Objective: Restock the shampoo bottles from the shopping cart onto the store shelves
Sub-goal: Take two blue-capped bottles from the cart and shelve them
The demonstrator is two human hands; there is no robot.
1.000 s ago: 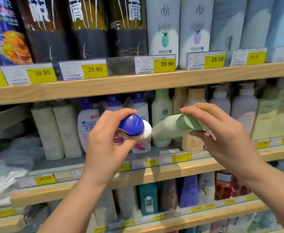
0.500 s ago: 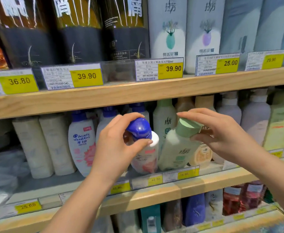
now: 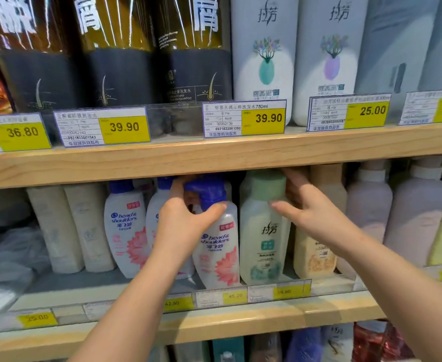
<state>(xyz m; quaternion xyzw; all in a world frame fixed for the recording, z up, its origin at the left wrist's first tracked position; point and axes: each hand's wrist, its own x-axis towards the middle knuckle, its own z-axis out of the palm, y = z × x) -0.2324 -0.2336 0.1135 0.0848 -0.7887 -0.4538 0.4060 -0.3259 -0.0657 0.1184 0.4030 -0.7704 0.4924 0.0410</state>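
A white shampoo bottle with a blue cap (image 3: 218, 246) stands upright at the front of the middle shelf (image 3: 240, 320). My left hand (image 3: 186, 218) grips its blue cap, thumb in front and fingers behind. Right beside it stands a pale green bottle with a green cap (image 3: 264, 244), also upright on the shelf. My right hand (image 3: 308, 207) holds this bottle's cap, thumb on the front and fingers curled behind it. Both bottles sit behind the price rail.
Two more white blue-capped bottles (image 3: 126, 226) stand left of my left hand. Cream and lilac bottles (image 3: 368, 207) fill the shelf to the right. The upper shelf board (image 3: 214, 155) hangs just above both caps. Crumpled plastic (image 3: 3, 259) lies at the far left.
Both bottles went from tilted in the air to upright on the middle shelf. My hands moved forward under the upper shelf board, and the view came closer.
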